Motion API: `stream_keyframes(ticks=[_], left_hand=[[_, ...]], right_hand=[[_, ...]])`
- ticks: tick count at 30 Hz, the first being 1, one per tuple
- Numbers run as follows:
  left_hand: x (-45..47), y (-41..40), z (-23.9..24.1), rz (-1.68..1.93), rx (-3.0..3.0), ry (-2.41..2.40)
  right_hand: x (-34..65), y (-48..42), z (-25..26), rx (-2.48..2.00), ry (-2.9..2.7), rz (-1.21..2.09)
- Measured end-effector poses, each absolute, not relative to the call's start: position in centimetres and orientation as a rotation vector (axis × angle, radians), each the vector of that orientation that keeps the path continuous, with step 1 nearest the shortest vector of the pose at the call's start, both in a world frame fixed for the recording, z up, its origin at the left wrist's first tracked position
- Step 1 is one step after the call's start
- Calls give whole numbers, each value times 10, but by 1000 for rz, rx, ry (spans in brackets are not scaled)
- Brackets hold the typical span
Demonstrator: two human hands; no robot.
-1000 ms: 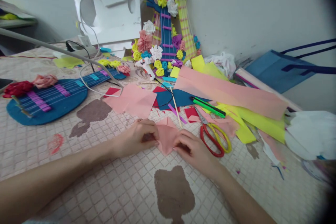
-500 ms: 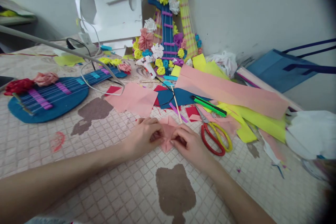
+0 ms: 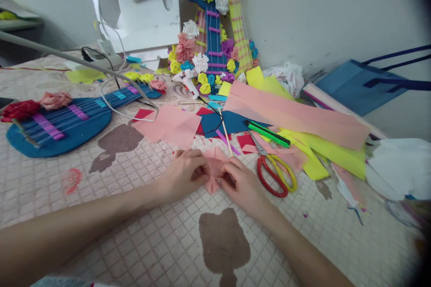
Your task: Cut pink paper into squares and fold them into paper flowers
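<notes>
A small pink paper piece (image 3: 214,168) lies on the patterned tablecloth (image 3: 141,242) in the middle of the view, bunched between my two hands. My left hand (image 3: 183,175) pinches its left side with curled fingers. My right hand (image 3: 240,184) pinches its right side, fingers pressed together. The two sets of fingertips nearly touch over the paper. Red and yellow scissors (image 3: 274,172) lie just right of my right hand.
A blue felt guitar (image 3: 63,123) lies at the left. Pink sheets (image 3: 170,128), blue felt (image 3: 218,123), long pink and yellow paper (image 3: 303,121), a green pen (image 3: 267,133) and a glue gun (image 3: 186,84) lie behind the hands. Decorated paper guitars (image 3: 215,31) lean on the wall.
My hands have drawn closer together, gathering the pink paper piece into a narrower, more crumpled shape. The view has shifted slightly.
</notes>
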State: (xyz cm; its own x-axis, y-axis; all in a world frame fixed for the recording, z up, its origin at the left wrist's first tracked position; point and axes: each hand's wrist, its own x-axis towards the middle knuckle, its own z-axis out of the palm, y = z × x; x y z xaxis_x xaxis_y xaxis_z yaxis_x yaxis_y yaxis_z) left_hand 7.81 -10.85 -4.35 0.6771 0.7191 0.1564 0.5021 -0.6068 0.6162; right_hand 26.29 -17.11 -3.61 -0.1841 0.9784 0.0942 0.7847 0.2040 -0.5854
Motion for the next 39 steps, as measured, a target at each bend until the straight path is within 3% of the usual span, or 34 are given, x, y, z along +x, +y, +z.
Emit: stream_keyframes(ticks=[13,39], left_hand=[[79,-111,-46,551,2390,969],[79,-114,-39,463,2417,976]], right_hand=[[257,-174,-43,-1692,-2024,421],[253,-179,-40,-1742,-2061,416]])
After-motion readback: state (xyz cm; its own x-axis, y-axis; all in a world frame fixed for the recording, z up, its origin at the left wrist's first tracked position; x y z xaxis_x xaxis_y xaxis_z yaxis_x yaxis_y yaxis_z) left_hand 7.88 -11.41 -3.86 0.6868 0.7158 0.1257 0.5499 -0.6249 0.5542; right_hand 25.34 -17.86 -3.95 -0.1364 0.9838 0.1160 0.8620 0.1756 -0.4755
